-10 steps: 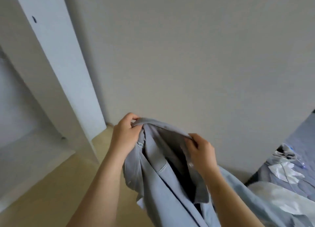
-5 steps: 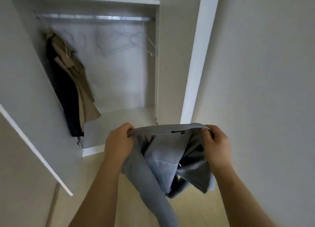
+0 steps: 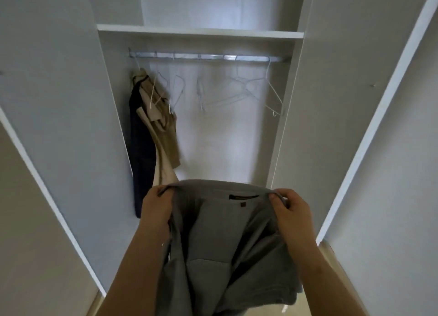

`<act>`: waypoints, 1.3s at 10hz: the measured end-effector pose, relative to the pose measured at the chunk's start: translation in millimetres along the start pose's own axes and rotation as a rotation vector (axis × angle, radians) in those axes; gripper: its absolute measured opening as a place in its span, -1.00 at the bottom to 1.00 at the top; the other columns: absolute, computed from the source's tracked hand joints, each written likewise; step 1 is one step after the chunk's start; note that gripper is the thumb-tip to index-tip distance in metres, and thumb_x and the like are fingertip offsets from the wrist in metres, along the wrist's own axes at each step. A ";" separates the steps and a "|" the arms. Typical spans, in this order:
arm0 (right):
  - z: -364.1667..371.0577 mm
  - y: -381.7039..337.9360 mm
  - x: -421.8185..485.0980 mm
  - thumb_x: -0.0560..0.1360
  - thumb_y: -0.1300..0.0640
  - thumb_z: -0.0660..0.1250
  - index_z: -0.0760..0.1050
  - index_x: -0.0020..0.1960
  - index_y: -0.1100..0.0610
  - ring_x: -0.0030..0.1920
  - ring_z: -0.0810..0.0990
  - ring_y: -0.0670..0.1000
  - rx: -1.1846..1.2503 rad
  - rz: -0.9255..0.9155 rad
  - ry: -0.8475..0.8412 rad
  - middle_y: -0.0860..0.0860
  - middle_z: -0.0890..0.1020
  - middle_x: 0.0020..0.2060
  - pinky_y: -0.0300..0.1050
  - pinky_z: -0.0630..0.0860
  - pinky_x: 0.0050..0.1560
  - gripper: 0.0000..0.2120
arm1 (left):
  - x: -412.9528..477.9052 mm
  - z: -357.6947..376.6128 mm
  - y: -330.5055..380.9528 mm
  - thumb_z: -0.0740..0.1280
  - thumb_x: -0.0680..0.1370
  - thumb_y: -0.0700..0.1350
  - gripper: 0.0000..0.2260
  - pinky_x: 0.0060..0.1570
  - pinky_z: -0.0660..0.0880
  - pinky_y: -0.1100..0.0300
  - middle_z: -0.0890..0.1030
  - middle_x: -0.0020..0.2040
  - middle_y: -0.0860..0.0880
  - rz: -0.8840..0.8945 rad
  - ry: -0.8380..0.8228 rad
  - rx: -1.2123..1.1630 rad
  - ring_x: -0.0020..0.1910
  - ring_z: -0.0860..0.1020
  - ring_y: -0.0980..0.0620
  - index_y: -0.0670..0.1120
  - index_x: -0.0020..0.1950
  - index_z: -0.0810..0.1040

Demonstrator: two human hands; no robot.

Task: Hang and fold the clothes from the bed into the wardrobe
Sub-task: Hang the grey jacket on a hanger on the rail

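Grey jacket (image 3: 225,240) is up in front of the open wardrobe (image 3: 225,138), between your two forearms. You hold it by the collar, stretched into a shallow arch. Your left grip (image 3: 156,209) is curled round the left end of the collar; your right grip (image 3: 291,209) pinches the right end between thumb and fingers. The cloth is matte, smooth-woven and soft, with the inside facing you. A narrow dark label (image 3: 244,197) sits under the collar. The body hangs in loose folds, bunched at lower right.

The wardrobe is flat white panel, with a shelf (image 3: 199,31) across the top and a shiny metal rail (image 3: 206,57) under it. Thin white wire hangers (image 3: 272,90), angular, hang along the rail, several bare. At the rail's left end a limp beige garment (image 3: 166,135) and a dark one (image 3: 142,164) hang beside the side wall. The left door (image 3: 59,102) and right door (image 3: 331,126) stand open.
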State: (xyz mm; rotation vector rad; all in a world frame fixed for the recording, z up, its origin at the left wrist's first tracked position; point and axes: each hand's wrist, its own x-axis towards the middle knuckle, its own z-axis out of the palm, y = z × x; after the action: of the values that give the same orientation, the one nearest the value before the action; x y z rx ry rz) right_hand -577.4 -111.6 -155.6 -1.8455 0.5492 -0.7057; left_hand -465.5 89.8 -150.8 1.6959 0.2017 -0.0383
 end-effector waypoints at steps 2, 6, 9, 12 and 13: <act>68.1 -4.9 71.1 0.50 0.12 0.29 0.55 -0.17 -0.02 -0.24 0.58 -0.12 0.045 0.007 -0.177 -0.10 0.63 -0.29 -0.26 0.43 -0.25 -0.90 | 56.1 -0.1 28.3 0.15 0.60 -0.17 -0.68 -0.19 0.44 0.12 0.49 -0.22 -0.05 -0.213 0.015 -0.531 -0.28 0.47 0.03 -0.29 0.32 0.39; 238.4 -10.1 172.5 0.58 0.12 0.19 0.47 -0.06 0.08 -0.16 0.53 -0.05 -0.075 0.036 -0.476 0.02 0.59 -0.16 -0.21 0.38 -0.14 -0.90 | 203.9 -27.9 62.3 0.04 0.65 -0.10 -0.66 0.27 0.31 0.12 0.52 -0.06 -0.14 -0.159 0.078 -0.940 -0.10 0.49 0.00 -0.22 0.36 0.37; 390.1 -36.5 271.5 0.59 0.09 0.14 0.41 0.00 0.00 0.09 0.51 0.08 -0.292 0.132 -0.407 0.07 0.53 0.11 0.07 0.40 0.25 -0.92 | 362.6 -49.2 112.0 0.09 0.63 -0.16 -0.67 0.06 0.42 0.09 0.55 -0.09 -0.16 -0.172 -0.045 -0.757 -0.06 0.51 -0.11 -0.31 0.30 0.40; 454.9 -72.8 342.4 0.58 0.22 0.16 0.46 -0.15 0.00 -0.17 0.49 -0.16 0.044 -0.072 -0.371 -0.09 0.54 -0.19 -0.40 0.34 -0.20 -0.79 | 460.7 -42.7 123.9 0.14 0.60 -0.15 -0.82 -0.27 0.44 0.17 0.51 -0.22 -0.11 -0.190 -0.122 -0.704 -0.28 0.50 -0.02 -0.15 -0.14 0.45; 480.5 -87.9 369.8 0.57 0.20 0.18 0.45 -0.21 -0.05 -0.18 0.50 -0.16 0.103 -0.116 -0.411 -0.10 0.54 -0.23 -0.35 0.35 -0.20 -0.77 | 489.9 -40.9 133.6 0.15 0.59 -0.14 -0.83 -0.34 0.47 0.20 0.51 -0.23 -0.08 -0.168 -0.085 -0.714 -0.30 0.51 0.01 -0.13 -0.14 0.45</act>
State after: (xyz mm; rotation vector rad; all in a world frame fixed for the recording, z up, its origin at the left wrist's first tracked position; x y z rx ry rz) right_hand 25.4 -4.5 -132.7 -1.8679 0.1364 -0.4021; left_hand 33.4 168.4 -84.0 0.9616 0.2567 -0.1453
